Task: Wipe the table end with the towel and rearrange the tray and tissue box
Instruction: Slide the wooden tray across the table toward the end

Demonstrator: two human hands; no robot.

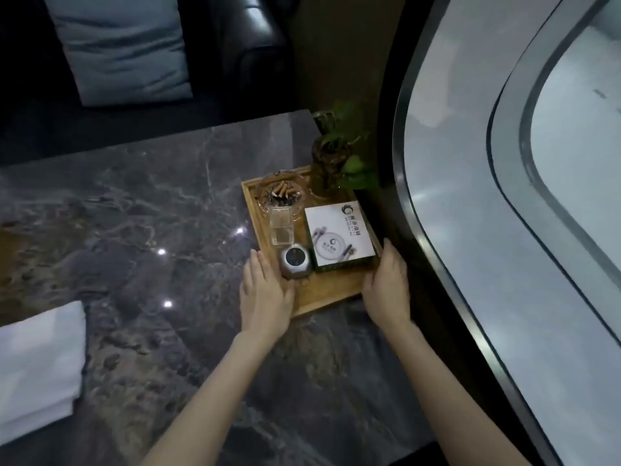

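A wooden tray (pixel 327 292) lies at the right end of the dark marble table (pixel 141 210). On it stand a white tissue box (pixel 339 234), a glass ashtray (pixel 281 193) with cigarette butts, a clear plastic holder (pixel 281 227), a small round grey device (pixel 293 260) and a potted plant (pixel 331 166). My left hand (pixel 263 294) grips the tray's near left corner. My right hand (pixel 388 284) holds its near right corner, beside the tissue box. A folded white towel (pixel 37 368) lies at the table's left, apart from both hands.
A curved window (pixel 510 196) with a dark frame runs close along the table's right side. A dark leather seat (pixel 235 45) with a pale blue cushion (pixel 121 48) stands behind the table's far edge.
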